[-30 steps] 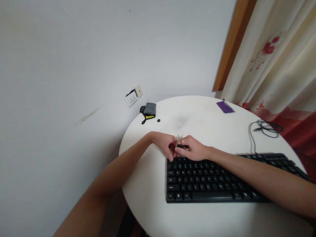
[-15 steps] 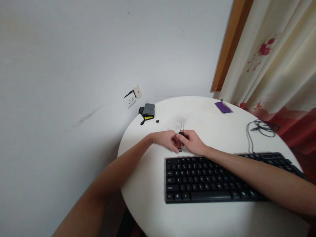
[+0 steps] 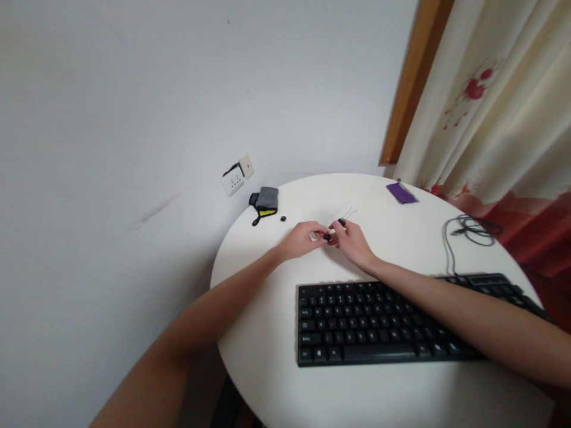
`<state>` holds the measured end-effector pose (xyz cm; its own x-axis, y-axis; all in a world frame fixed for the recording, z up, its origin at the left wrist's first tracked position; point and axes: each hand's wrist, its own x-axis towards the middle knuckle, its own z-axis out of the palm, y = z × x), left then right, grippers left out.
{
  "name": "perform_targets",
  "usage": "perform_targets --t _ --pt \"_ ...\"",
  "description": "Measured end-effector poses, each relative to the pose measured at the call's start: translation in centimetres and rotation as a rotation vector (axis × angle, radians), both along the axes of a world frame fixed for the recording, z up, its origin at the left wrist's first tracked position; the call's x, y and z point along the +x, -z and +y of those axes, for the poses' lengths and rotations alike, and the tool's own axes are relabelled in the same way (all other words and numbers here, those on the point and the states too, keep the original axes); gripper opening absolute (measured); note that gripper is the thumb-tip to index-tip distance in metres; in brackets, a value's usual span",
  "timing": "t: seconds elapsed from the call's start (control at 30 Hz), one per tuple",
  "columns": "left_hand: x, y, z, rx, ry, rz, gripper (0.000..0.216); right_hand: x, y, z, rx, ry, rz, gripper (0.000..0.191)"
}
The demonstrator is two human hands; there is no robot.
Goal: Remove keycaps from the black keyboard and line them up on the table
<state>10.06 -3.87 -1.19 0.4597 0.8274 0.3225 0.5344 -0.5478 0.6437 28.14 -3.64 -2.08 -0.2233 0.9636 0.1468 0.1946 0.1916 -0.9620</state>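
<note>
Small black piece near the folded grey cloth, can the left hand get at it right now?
Probably yes: the small black piece lies on the tabletop close to the left hand, and nothing shows between them. That hand seems to hold a small dark item, though, which may hinder a grasp.

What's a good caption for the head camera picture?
Right hand holds a clip beside the left hand, beyond the keyboard on a white table.
</note>
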Motion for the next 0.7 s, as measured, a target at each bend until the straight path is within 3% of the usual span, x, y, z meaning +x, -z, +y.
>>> perform_targets --t 0.27,0.43,0.7 --pt "0.73 0.81 -0.5 0.098 -0.075 0.099 0.021 0.16 -0.35 0.17 -0.086 0.021 0.047 0.024" --pt "0.98 0.68 -0.83 0.204 -0.045 0.196 0.018 0.12 -0.28 0.02 -0.175 0.034 0.081 0.023" --pt "0.61 0.17 -0.81 0.293 0.015 0.303 0.021 -0.03 -0.48 -0.19 -0.174 0.046 0.091 0.021"
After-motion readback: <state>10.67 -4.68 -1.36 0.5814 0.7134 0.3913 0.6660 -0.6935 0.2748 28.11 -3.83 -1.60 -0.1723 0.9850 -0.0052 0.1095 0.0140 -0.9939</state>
